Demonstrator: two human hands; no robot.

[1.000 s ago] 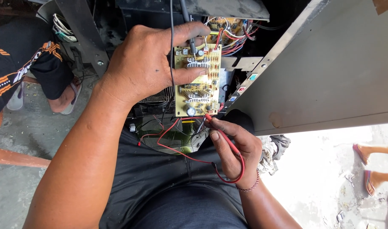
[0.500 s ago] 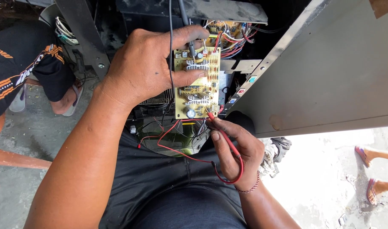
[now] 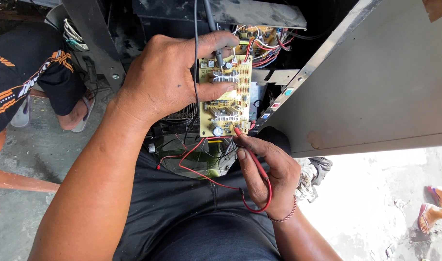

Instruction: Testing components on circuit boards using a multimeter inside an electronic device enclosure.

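My left hand (image 3: pixel 170 79) grips a yellow circuit board (image 3: pixel 226 104) by its left edge, thumb across the middle and a finger over the top. The same fingers pinch a black probe (image 3: pixel 216 46) against the board's top. My right hand (image 3: pixel 267 174) holds a red test probe (image 3: pixel 250 152) whose tip touches the lower right corner of the board. A red lead (image 3: pixel 201 174) loops from the probe across my lap. The board carries silver heat sinks and a round capacitor.
A grey metal panel (image 3: pixel 375 92) of an opened appliance stands at the right, with bundled wires (image 3: pixel 264 46) inside behind the board. Another person's leg in dark patterned shorts (image 3: pixel 32 77) is at the left. A sandalled foot (image 3: pixel 436 205) shows at the far right on concrete.
My right hand moved the red probe tip slightly up onto the board's lower right corner. My left hand keeps its hold on the board.
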